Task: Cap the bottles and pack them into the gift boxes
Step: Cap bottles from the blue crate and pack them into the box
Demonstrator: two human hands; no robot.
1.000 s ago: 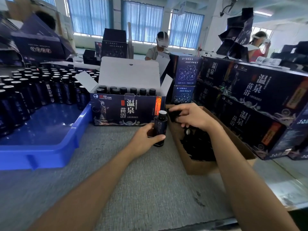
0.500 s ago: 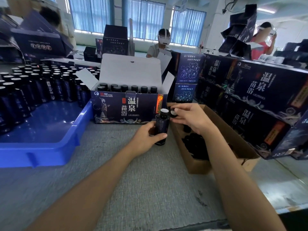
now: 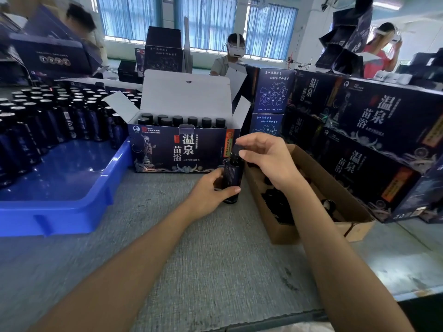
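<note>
Big grey table point(image 3: 215, 271), with a wall of closed gift boxes point(image 3: 383, 121) stacked along the right side. On the left there's a blue tray point(image 3: 60, 219) crowded with dark bottles point(image 3: 48, 121), and their silvery tops say no caps yet.

Dead centre is the open gift box point(image 3: 167, 149), lid flap up, capped bottles point(image 3: 191, 121) lined along the back and what looks like free room nearer the front. Right beside it is a brown carton point(image 3: 268, 212) of loose black caps.

Now the bit that matters. The left hand point(image 3: 208, 195) is wrapped round the lower body of one bottle point(image 3: 232, 176), which stands upright on the table just in front of the box's right corner. The right hand point(image 3: 266, 159) comes in from above and the right, fingertips pinching a black cap point(image 3: 237, 149) right at the bottle's neck.

So the cap sits straight on the bottle's long axis, which is vertical. I'd say the next move is a twist down that axis while the left hand stops the body spinning. I can't tell if the threads have caught.
</note>
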